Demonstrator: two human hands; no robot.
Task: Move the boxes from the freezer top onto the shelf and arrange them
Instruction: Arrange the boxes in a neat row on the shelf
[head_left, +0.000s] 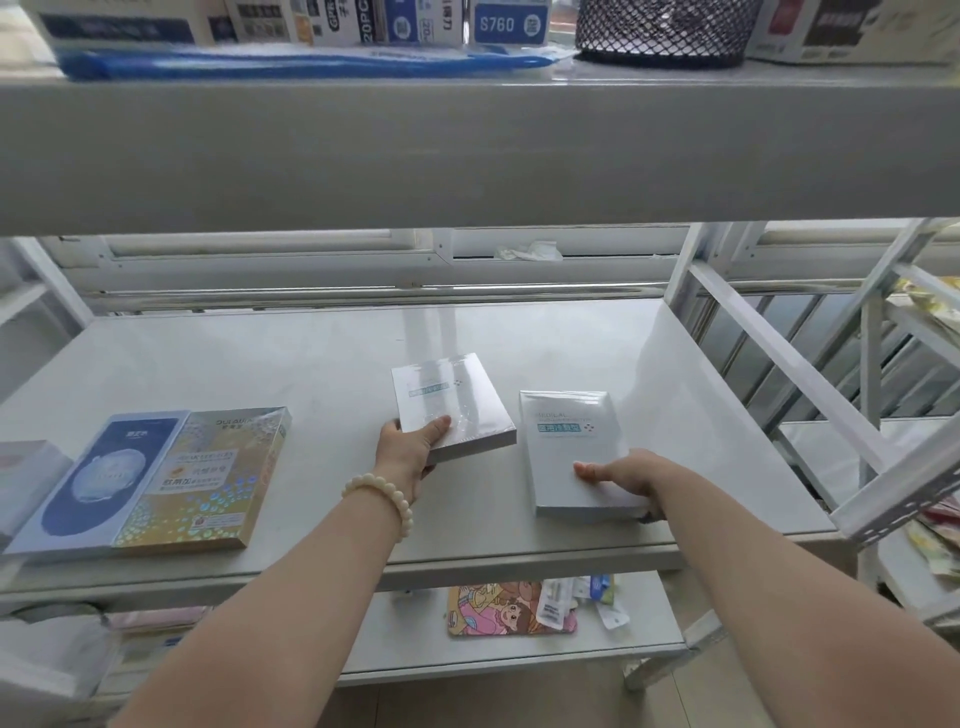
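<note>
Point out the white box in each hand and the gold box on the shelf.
White box in left hand (451, 400): head view, on its top face.
White box in right hand (569, 447): head view, on its top face.
Gold box (208, 478): head view, on its printed top face.

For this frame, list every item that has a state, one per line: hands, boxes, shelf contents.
Left hand: gripping the left white box, thumb on top.
Left white box: held, tilted, near edge lifted off the shelf.
Right hand: gripping the right white box at its near edge.
Right white box: lying flat on the shelf.
Blue box: flat, touching the gold box.
Gold box: flat.
Mesh basket: upright on the upper shelf.
</note>
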